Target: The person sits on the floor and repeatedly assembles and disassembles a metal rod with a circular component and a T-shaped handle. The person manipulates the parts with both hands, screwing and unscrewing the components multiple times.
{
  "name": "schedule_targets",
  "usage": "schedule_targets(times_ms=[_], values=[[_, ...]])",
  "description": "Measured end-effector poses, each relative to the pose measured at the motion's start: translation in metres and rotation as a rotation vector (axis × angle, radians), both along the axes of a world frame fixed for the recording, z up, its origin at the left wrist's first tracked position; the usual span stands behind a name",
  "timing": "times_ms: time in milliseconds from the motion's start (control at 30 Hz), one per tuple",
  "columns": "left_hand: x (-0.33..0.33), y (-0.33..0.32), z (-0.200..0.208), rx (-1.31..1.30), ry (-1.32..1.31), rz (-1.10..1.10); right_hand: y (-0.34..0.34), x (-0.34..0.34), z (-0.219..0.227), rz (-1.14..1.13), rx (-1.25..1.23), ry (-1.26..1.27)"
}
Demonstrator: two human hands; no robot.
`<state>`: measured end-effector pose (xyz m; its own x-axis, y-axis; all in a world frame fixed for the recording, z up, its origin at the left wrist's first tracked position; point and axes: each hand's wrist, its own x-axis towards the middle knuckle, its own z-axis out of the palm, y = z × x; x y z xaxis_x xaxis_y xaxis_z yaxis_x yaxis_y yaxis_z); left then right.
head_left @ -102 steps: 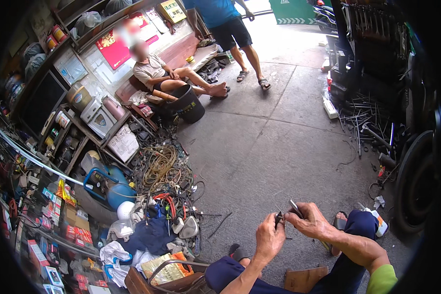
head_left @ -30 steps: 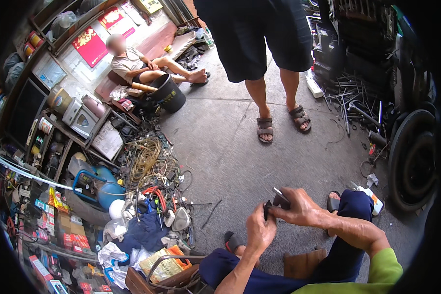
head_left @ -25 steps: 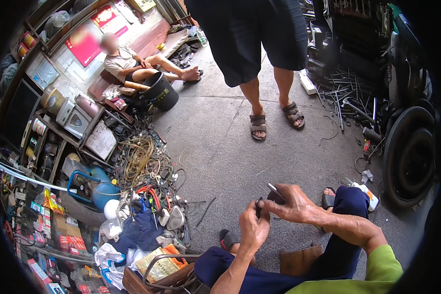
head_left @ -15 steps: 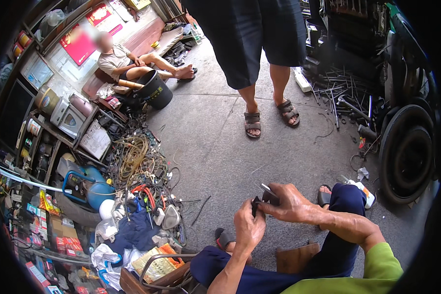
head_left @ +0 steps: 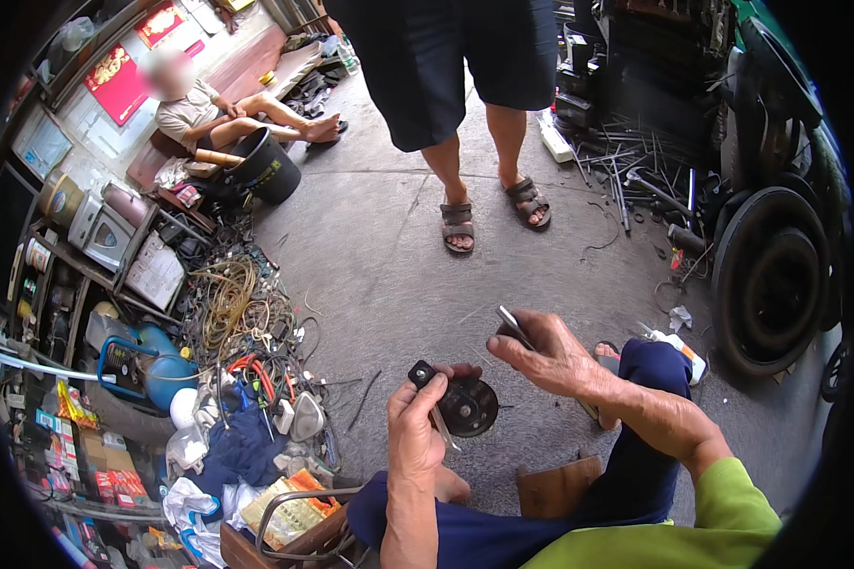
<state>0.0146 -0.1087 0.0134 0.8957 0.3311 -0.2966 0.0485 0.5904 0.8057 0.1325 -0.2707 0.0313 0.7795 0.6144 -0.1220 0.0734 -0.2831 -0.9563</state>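
Observation:
My left hand (head_left: 414, 419) is closed around a black disc-shaped part (head_left: 469, 402), which looks like a vehicle horn. The thumb presses on its black bracket end (head_left: 421, 374), where a small hole or bolt shows. A thin pale metal strip hangs beside the disc. To the right, apart from the disc, my right hand (head_left: 555, 355) is closed on a slim grey metal tool (head_left: 512, 325). Only the tool's narrow end sticks out past the fingers, so its kind cannot be made out.
A standing person's sandalled feet (head_left: 457, 228) are ahead; another person (head_left: 194, 119) sits far left beside a black bucket (head_left: 268, 171). Cables (head_left: 232, 308) and cloths pile up at left. Metal rods (head_left: 626, 175) and a black wheel (head_left: 770, 280) lie right. A wooden block (head_left: 558, 486) is below.
My hands have come apart. My left hand has moved left and lower, turning the black disc into view; my right hand keeps the grey tool. The whole view has shifted slightly.

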Motion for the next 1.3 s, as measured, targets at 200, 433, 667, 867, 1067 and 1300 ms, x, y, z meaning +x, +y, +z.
schedule_targets(times_ms=[200, 433, 667, 867, 1067, 1300], values=[[-0.001, -0.010, 0.002, 0.016, -0.110, -0.157, -0.002, 0.006, -0.006, 0.079, 0.020, -0.034], [-0.003, -0.015, -0.004, 0.232, -0.157, -0.217, 0.002, 0.000, -0.002, 0.189, -0.004, 0.025], [-0.001, -0.020, -0.003, 0.549, -0.149, -0.142, 0.003, -0.004, -0.007, 0.148, -0.003, -0.052], [0.002, -0.026, -0.008, 0.950, -0.054, -0.074, 0.001, -0.007, -0.008, 0.123, 0.030, -0.155], [0.003, -0.032, -0.032, 1.077, 0.017, -0.021, 0.004, -0.014, -0.012, 0.190, -0.006, -0.249], [0.003, -0.028, -0.036, 1.174, -0.076, -0.008, 0.005, -0.019, -0.007, 0.237, -0.029, -0.279]])
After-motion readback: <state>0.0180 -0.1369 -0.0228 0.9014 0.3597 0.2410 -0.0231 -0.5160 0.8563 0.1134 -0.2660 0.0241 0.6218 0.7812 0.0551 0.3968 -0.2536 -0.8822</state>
